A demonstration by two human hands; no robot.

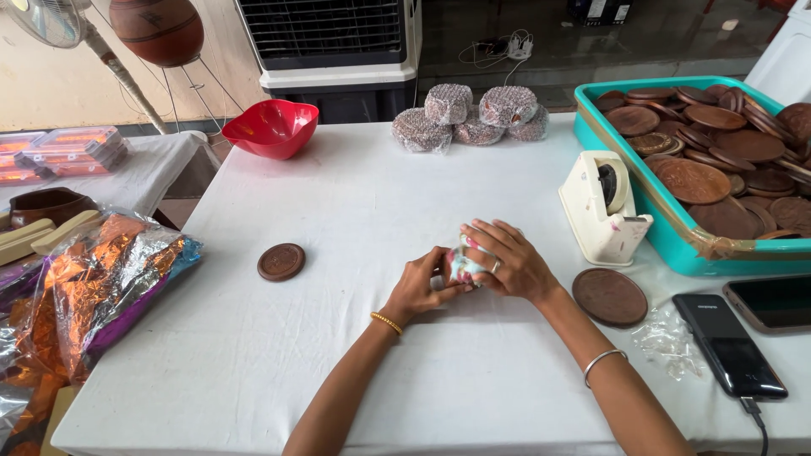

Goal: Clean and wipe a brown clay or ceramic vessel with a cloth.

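While my left hand (420,283) and right hand (511,263) both close around the small floral-wrapped round bundle (463,267), I judge the wrapping is in hand and now needs taping.

A red bowl (270,127) sits at the tabletop's (338,338) far left corner. Wrapped bundles (469,116) cluster along the far edge. A teal tray of brown discs (718,160) fills the right edge, a cream tape dispenser (601,207) beside it. Two phones (748,325) lie near the right corner.
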